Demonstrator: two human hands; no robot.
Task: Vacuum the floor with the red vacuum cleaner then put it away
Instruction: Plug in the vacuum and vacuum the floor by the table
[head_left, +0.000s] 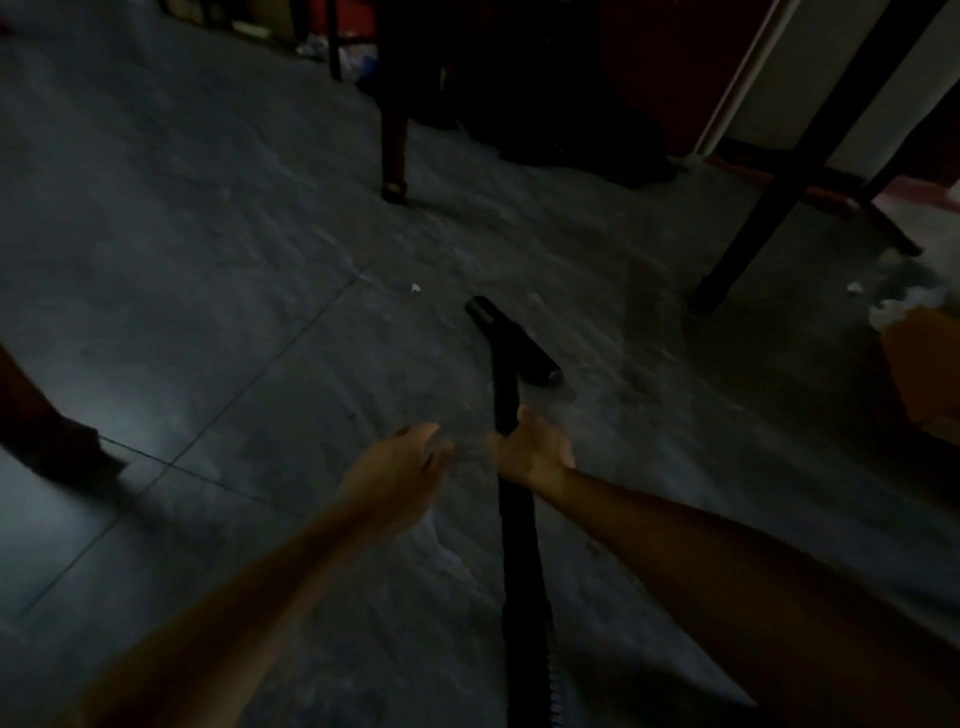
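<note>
Right hand: our right hand is wrapped around the smooth black vacuum wand.
Left hand: our left hand floats just left of those fingers, loosely spread, touching nothing.
Nozzle: a flat, bar-shaped floor nozzle rests beyond our fingertips.
Floor: grey tiled floor, glossy, thin grout lines.
Scrap: a white paper scrap lies past the nozzle.

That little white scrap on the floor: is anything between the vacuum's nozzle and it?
Nothing visible. The white scrap lies on bare grey floor just left of and beyond the nozzle. The right hand grips the wand; the chair leg stands farther back.
</note>
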